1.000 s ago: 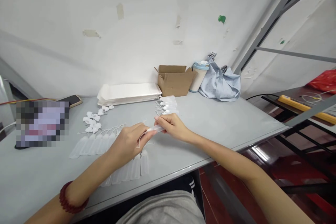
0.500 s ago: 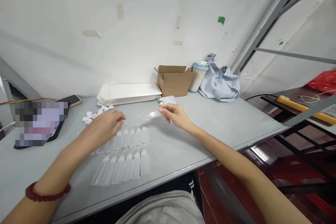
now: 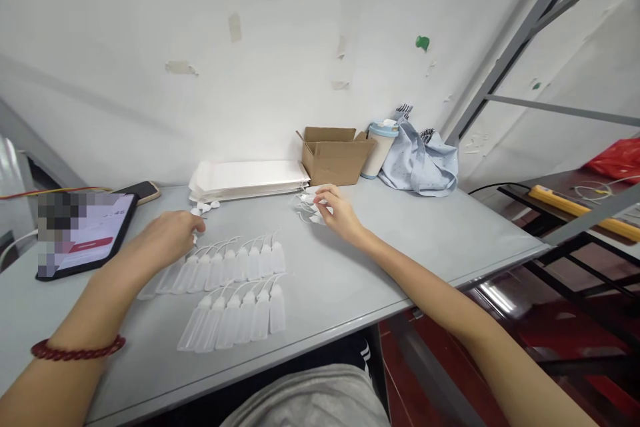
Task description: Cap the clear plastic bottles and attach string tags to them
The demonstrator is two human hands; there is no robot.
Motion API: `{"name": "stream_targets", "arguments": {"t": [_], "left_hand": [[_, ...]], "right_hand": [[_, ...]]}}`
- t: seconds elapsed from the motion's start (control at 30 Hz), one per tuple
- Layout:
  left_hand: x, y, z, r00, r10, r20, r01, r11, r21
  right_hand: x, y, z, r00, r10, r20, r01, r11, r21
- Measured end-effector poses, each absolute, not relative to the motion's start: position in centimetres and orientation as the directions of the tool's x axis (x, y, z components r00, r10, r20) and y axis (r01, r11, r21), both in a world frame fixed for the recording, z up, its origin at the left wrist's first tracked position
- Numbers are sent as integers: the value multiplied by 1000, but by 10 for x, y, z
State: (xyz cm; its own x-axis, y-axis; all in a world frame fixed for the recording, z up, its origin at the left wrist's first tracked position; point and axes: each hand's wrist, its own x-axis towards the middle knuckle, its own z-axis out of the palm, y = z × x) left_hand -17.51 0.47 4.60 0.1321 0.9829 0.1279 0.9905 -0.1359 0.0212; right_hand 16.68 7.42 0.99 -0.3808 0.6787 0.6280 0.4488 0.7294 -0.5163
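Two rows of small clear squeeze bottles with thin white tips lie on the grey table [image 3: 400, 240]: a back row [image 3: 225, 265] and a front row [image 3: 235, 320]. My left hand [image 3: 167, 237], a red bead bracelet on its wrist, rests just behind the back row's left end. Its fingers are curled, pinching a small white cap [image 3: 195, 238] beside a few loose caps [image 3: 206, 205]. My right hand [image 3: 339, 212] reaches to a heap of loose bottles [image 3: 304, 203] further back. There its fingertips are closed on one of the bottles.
A stack of white bags [image 3: 247, 177], an open cardboard box [image 3: 334, 155], a cup [image 3: 380, 147] and a blue cloth bag [image 3: 423, 163] line the wall. A tablet [image 3: 85, 240] and a phone [image 3: 143, 190] lie at the left. Metal shelving stands at the right.
My hands have parted: the left went left and back to the caps. The right carried the bottle away, then reached the far heap. That bottle no longer shows in my right hand.
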Motion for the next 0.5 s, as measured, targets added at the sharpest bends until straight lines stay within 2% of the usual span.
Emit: {"name": "stream_targets", "arguments": {"t": [0.13, 0.23, 0.33, 0.4, 0.5], "left_hand": [[-172, 6, 48, 125, 984, 129, 991, -129, 25], [-171, 8, 48, 141, 983, 119, 989, -146, 32], [-168, 8, 46, 133, 984, 118, 990, -138, 33], [-165, 8, 46, 142, 981, 133, 988, -148, 37], [-160, 7, 51, 147, 977, 152, 987, -155, 39]], "right_hand": [[168, 82, 3, -437, 674, 596, 575, 718, -391], [168, 82, 1, -461, 677, 574, 606, 713, -354], [165, 75, 5, -481, 630, 610, 614, 738, -279], [161, 65, 11, -533, 565, 630, 568, 791, -229], [153, 43, 22, -703, 459, 543, 381, 888, -258]]}}
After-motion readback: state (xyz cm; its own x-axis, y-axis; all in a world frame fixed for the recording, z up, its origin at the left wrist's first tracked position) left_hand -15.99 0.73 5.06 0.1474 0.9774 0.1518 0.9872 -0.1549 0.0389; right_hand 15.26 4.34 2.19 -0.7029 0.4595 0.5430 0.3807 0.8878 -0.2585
